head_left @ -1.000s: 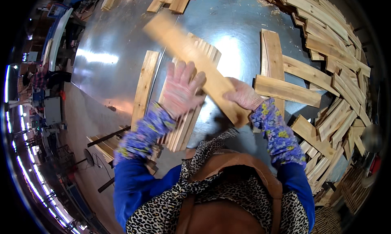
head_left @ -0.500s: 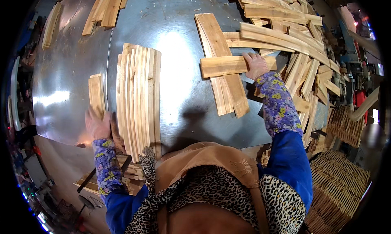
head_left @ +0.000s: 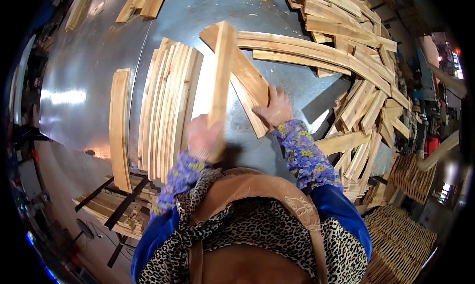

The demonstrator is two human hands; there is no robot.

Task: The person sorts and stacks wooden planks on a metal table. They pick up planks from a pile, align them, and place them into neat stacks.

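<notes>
Head view: at the left of the metal table (head_left: 69, 116) lay a single flat board (head_left: 119, 131), its long axis running away from the person and its near end jutting past the table's edge. Just right of it, across a seam, stood a row of boards (head_left: 168, 111), packed side by side, their lengths also pointing away and their far ends leaning a little to the right.

Next came the left hand (head_left: 200, 134), blurred, just beside the near right flank of that row. It appeared to be clasping a raised plank (head_left: 222, 71) near its lower end; the exact set of the fingers could not be told. This plank ran up and away from the person, close to parallel with the row, which lay immediately to its left. The left hand was thus much the nearer of the two hands to the row.

Behind the plank a darker board (head_left: 247, 74) slanted from far left to near right, crossing the line of the row, with a paler board (head_left: 246, 102) partly beneath it. The right hand (head_left: 277, 110) lay over its near end, thumb apart from spread fingers; whether it gripped or merely rested could not be told. Farther right, beyond two long curved boards (head_left: 297, 47), sprawled a jumbled heap of boards (head_left: 363, 103).
</notes>
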